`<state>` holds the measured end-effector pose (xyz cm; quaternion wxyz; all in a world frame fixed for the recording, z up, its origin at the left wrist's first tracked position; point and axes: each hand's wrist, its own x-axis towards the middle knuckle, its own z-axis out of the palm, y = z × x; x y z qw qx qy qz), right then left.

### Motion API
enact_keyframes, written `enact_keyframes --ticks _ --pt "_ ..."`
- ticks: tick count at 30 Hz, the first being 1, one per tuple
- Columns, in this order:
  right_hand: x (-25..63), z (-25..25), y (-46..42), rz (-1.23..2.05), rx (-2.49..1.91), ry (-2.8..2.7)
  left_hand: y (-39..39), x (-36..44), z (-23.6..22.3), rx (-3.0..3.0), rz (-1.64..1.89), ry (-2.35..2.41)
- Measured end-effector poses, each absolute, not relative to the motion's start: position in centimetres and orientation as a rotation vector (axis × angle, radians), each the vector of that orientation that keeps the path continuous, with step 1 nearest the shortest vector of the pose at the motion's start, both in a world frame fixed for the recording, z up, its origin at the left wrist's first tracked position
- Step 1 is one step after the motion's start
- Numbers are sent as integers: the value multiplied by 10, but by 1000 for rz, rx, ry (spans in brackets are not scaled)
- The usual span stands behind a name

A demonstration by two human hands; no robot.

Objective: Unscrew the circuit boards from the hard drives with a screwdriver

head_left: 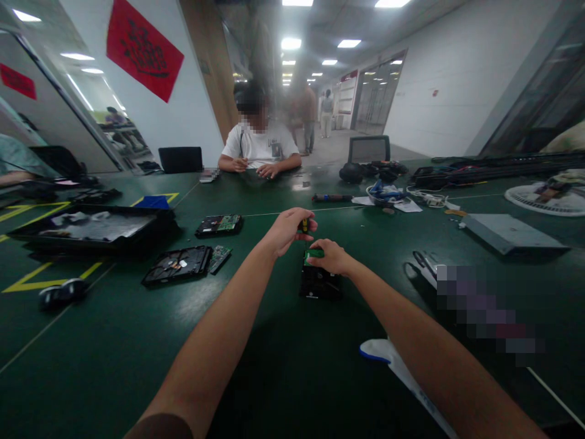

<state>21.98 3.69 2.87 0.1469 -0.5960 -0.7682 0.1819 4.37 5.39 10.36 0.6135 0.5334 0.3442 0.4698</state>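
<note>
A black hard drive [320,284] lies on the green tabletop in front of me, with a green circuit board [313,252] at its far end. My left hand [289,231] is closed round the black-and-yellow handle of a screwdriver [304,225], held upright above that far end. The tool's tip is too small to make out. My right hand [333,256] rests on the drive, its fingers bent over the circuit board and partly hiding it. Whether the board is loose or still attached, I cannot tell.
Left of my arms lie two more drives [219,225] [177,266], a loose circuit board [220,260] and a black tray [132,228]. A grey metal box [514,233] stands at right. Under my right forearm is a white-and-blue object [378,349]. A person [262,146] sits opposite.
</note>
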Motion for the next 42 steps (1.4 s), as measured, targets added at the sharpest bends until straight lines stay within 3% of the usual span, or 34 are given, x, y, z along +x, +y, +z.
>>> enact_keyframes --ticks 5,11,18,29,35,42 --pt "220 28 37 524 -1724 -2210 56 46 99 1071 1093 740" --pt "221 29 36 546 -1716 -2221 55 41 103 1311 1121 857" --pt "220 29 37 532 -1727 -2224 56 45 100 1060 1103 757" --pt "219 29 37 542 -1727 -2210 47 50 110 1339 1234 1017" --pt "219 30 36 528 -1739 -2215 52 47 108 1072 1181 841" --pt "220 28 37 515 -1737 -2203 53 34 111 1151 1010 792"
